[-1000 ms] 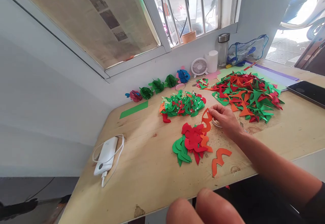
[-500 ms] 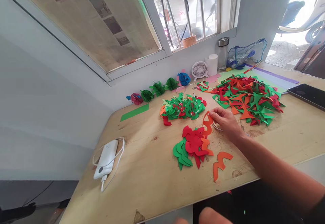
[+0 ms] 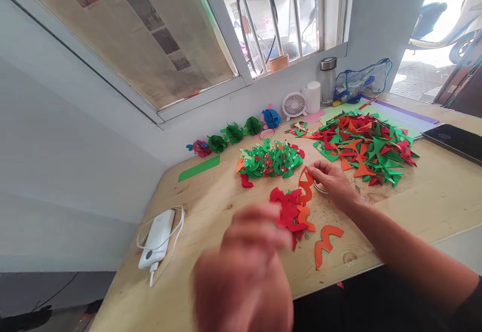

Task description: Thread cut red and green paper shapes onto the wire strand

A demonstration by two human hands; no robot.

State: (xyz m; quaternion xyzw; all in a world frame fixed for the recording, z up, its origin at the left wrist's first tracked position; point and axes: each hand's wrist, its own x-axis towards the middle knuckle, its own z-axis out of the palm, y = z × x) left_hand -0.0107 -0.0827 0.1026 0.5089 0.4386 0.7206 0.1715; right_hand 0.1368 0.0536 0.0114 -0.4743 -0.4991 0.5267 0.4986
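Observation:
My right hand (image 3: 331, 181) pinches the upper end of an orange wavy paper piece (image 3: 306, 191) near the table's middle. Its lower end meets a small pile of red cut shapes (image 3: 289, 210) with orange ones beside it. My left hand (image 3: 248, 261) is a large blur in front of that pile and hides its left side; its fingers are smeared by motion. Another orange wavy piece (image 3: 327, 244) lies alone near the front edge. Behind is a heap of small green and red curved pieces (image 3: 271, 160).
A large heap of red, green and orange scraps (image 3: 369, 146) lies at right, near a black phone (image 3: 455, 141). A white power bank (image 3: 156, 239) with cable sits at left. A small fan (image 3: 294, 105), bottle (image 3: 328, 83) and folded paper flowers line the wall.
My left hand has risen from the bottom edge to above the table, over the pile's left side. My right hand stays nearly in place with the orange piece.

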